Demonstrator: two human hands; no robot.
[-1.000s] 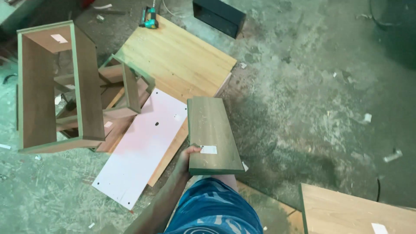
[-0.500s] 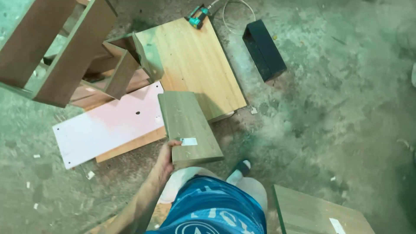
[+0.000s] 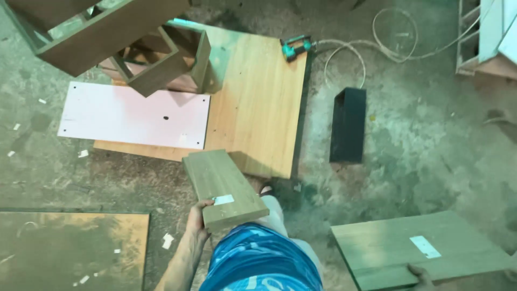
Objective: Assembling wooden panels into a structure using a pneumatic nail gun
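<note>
Left hand (image 3: pixel 197 220): it is gripping the near end of a short grey-brown board (image 3: pixel 223 188), fingers wrapped over the left corner and clamped on it, with the thumb lying on the top face beside a small white sticker.
Short board: it is being held clear of the floor, pointing away from the person, tilting slightly, with its far end overlapping the near edge of the large orange-brown panel (image 3: pixel 257 102) in this view.
Right hand (image 3: pixel 419 274): only its fingertips are showing at the bottom edge of the frame, pressing on the near edge of a wider grey-green panel (image 3: pixel 420 250); it is probably holding that panel, but how tightly the fingers are closing cannot be told.
Wider panel: it is sitting low at the person's right, bearing a white label on its top face.
Person: blue patterned shorts (image 3: pixel 258 261) are filling the bottom centre, with a foot showing just beyond the knee.
Floor (image 3: pixel 431 145): dusty concrete is lying under everything; a white drilled sheet (image 3: pixel 134 115) is resting on the orange-brown panel, a black box (image 3: pixel 348 125) is standing just beside that panel's right edge, and a green power tool (image 3: pixel 295 47) with a pale coiled cable (image 3: pixel 377 37) is lying at its far corner.
Far left: open wooden cabinet frames (image 3: pixel 124 37) are leaning over the white sheet.
Near left: a worn brown board (image 3: pixel 70 248) is lying flat.
</note>
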